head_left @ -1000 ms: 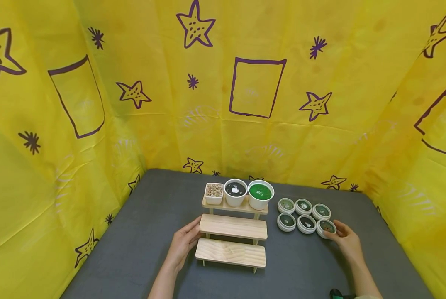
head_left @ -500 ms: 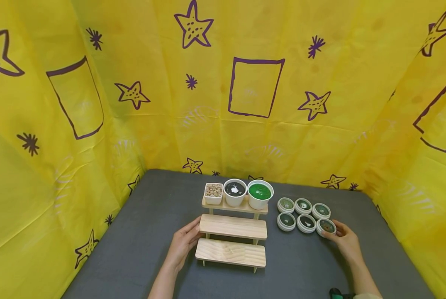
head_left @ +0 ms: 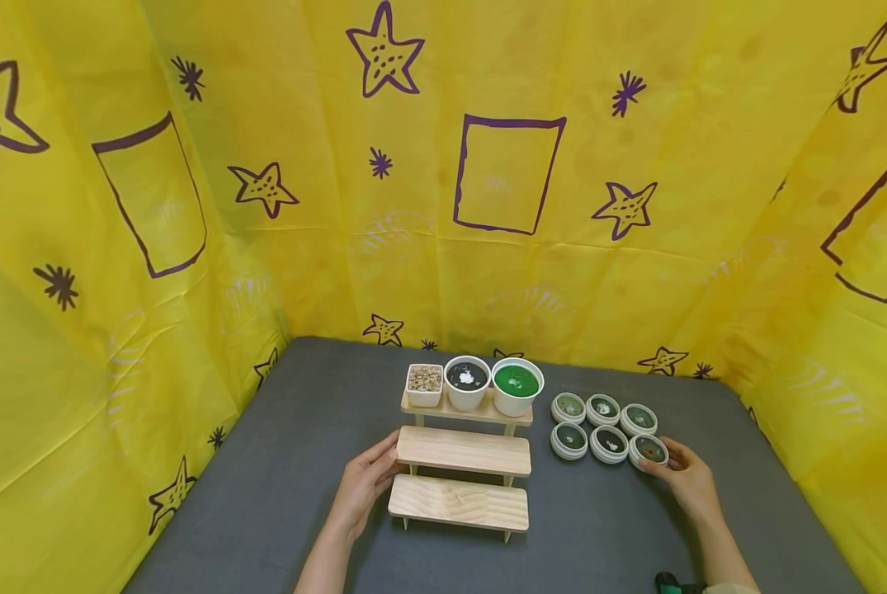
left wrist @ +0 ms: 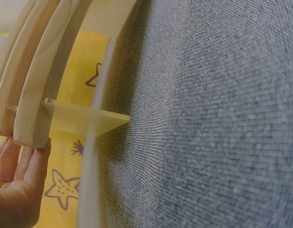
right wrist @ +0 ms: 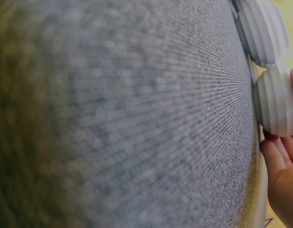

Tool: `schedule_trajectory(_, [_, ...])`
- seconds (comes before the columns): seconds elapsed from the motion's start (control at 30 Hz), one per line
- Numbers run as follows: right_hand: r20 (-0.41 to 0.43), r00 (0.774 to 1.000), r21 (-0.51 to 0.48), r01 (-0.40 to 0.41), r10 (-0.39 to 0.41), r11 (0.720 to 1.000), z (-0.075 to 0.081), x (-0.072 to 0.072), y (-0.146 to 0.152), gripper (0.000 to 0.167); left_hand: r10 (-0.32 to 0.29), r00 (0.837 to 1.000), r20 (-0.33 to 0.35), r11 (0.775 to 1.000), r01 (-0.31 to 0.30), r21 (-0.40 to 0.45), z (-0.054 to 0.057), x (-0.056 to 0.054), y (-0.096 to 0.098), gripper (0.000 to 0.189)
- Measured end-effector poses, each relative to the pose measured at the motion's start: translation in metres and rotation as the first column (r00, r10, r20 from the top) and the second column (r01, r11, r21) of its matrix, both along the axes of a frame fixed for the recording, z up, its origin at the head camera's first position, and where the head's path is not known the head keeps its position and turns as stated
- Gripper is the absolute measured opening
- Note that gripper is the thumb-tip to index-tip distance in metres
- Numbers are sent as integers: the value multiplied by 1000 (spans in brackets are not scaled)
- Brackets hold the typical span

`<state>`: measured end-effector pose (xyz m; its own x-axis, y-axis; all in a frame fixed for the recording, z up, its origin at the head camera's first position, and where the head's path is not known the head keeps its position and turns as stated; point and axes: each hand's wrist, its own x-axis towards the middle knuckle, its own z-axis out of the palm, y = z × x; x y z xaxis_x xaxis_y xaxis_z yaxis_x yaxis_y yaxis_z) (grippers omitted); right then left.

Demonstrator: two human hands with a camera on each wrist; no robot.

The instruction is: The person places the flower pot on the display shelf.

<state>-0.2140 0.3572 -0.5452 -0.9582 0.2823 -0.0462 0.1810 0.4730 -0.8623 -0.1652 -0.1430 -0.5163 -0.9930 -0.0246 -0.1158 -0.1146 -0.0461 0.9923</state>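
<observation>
A pale three-tier wooden stand (head_left: 464,451) stands mid-table. At the left end of its middle tier is my left hand (head_left: 363,485), fingertips touching the wood's edge; in the left wrist view these fingers (left wrist: 36,166) look fairly straight. Right of the stand, several small white ribbed bowls with dark or green insides sit in two rows. My right hand (head_left: 686,478) holds the front right bowl (head_left: 648,452), thumb at its near side and fingers round its right side. The right wrist view shows that bowl (right wrist: 275,102) upright on the cloth, beside a neighbouring bowl (right wrist: 265,33).
On the top tier stand a square white dish of gravel-like bits (head_left: 424,384), a white cup with a black inside (head_left: 468,382) and one with a green inside (head_left: 518,385). A dark green-and-black object (head_left: 668,584) lies at the front edge. Yellow curtains (head_left: 324,272) enclose the grey table (head_left: 265,495).
</observation>
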Motion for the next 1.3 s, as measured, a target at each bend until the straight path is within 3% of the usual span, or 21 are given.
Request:
schedule_trajectory(0.83, [-18,998,-38,66,-66,997,7,4,-3,71,-2,1000,8,1000,3,-14,0,1,0,52])
schedule_trajectory(1.3, [-80,997,-82,16,-23,997,32,10,-14,70,-1,1000,7,1000,1,-5,-1,0,0,52])
